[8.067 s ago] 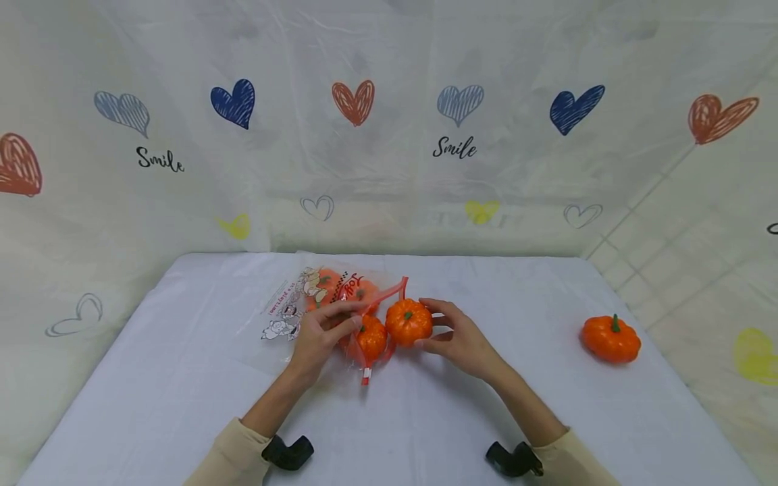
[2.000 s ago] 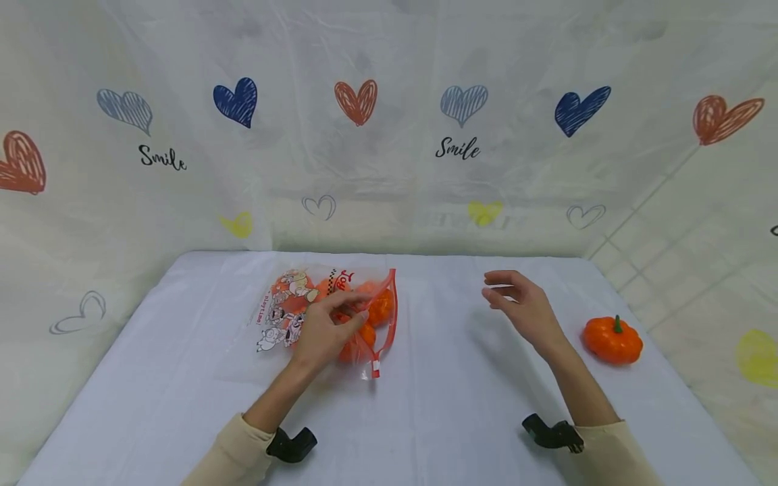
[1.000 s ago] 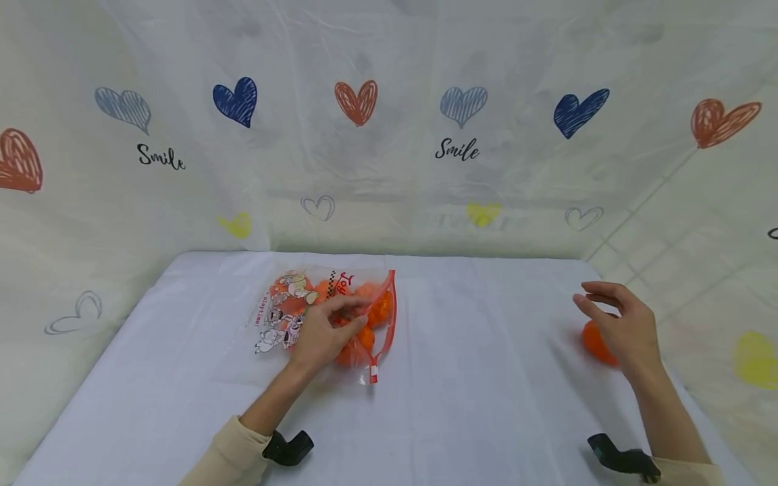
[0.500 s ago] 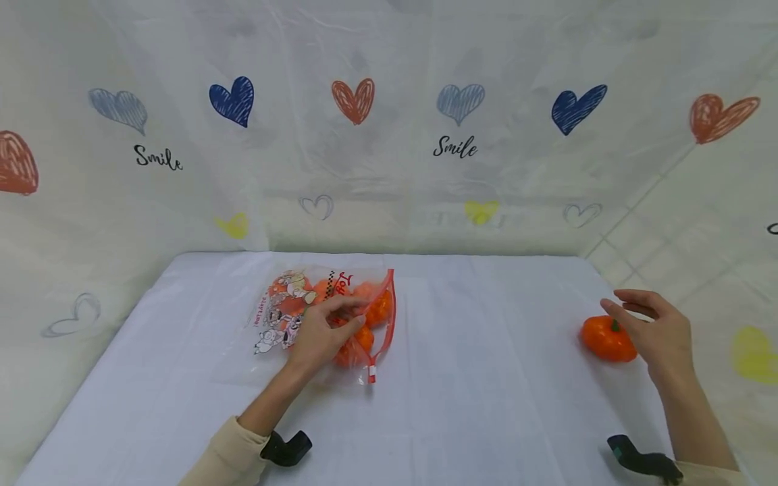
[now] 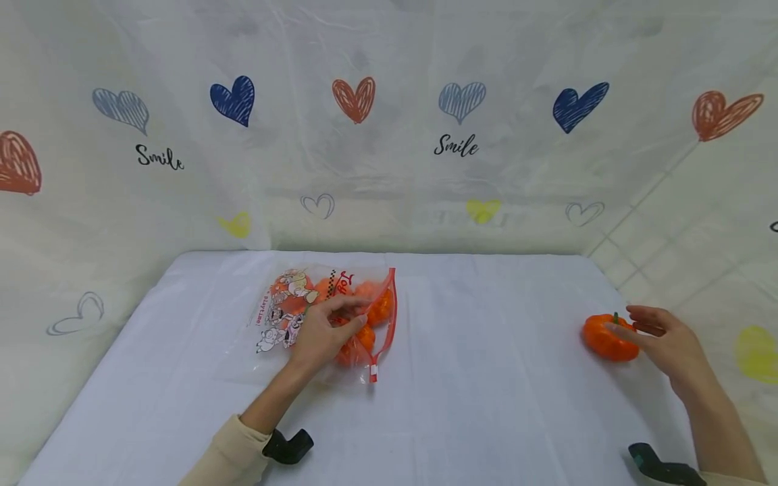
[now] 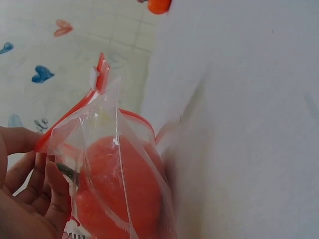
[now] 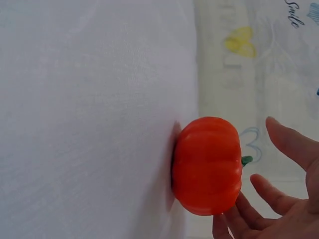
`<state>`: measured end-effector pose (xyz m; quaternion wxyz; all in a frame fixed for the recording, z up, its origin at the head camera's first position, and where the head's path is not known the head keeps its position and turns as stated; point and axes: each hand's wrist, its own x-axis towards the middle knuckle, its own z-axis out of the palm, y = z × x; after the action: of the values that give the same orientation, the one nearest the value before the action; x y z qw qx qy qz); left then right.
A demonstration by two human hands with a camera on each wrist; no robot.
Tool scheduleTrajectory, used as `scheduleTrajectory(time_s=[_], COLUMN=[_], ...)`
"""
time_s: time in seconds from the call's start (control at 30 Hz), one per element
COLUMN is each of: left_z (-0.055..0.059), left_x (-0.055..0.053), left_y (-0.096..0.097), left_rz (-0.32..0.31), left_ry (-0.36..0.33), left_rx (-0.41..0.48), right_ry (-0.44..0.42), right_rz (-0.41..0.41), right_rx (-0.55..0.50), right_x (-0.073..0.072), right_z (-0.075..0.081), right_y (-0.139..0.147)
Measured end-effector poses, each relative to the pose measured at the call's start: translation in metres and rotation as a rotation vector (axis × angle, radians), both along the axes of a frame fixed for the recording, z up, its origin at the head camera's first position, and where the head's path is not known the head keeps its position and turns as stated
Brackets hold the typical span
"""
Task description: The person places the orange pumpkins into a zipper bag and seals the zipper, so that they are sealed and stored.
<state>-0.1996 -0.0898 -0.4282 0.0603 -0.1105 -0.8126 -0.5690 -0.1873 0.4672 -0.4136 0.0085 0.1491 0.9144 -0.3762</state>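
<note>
A clear printed zip bag (image 5: 282, 317) with a red slider edge lies on the left of the table, its mouth facing right. Several orange toy pumpkins (image 5: 379, 307) show through it. My left hand (image 5: 322, 337) holds the bag by its upper layer near the mouth; in the left wrist view the fingers are at the red edge beside a bagged pumpkin (image 6: 119, 184). A single orange pumpkin (image 5: 608, 341) with a green stem sits at the table's right. My right hand (image 5: 671, 344) is beside it, thumb over its near side and fingers behind; the thumb is apart from it in the right wrist view.
A white cloth covers the table (image 5: 474, 378). Behind and at the sides hangs a pale curtain (image 5: 401, 169) with printed hearts. Black wrist mounts (image 5: 288, 447) sit under both forearms.
My right hand has left the bag and moved right to the lone pumpkin. The pumpkin it held earlier now lies inside the bag's mouth. My left hand has stayed on the bag.
</note>
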Motion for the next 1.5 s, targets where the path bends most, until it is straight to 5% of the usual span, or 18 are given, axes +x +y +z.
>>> scheduleTrajectory(time_s=[0.33, 0.6, 1.5], left_z=[-0.002, -0.001, -0.001], left_x=[-0.001, -0.001, 0.000], left_y=[0.000, -0.001, 0.000], left_rz=[-0.003, -0.005, -0.004], left_ry=[0.003, -0.015, -0.007], left_rx=[0.005, 0.004, 0.008], right_ry=[-0.188, -0.202, 0.029], right_rz=[0.196, 0.263, 0.319], right_rx=[0.016, 0.011, -0.047], right_x=[-0.006, -0.008, -0.017], right_z=[0.001, -0.003, -0.009], right_y=[0.007, -0.002, -0.069])
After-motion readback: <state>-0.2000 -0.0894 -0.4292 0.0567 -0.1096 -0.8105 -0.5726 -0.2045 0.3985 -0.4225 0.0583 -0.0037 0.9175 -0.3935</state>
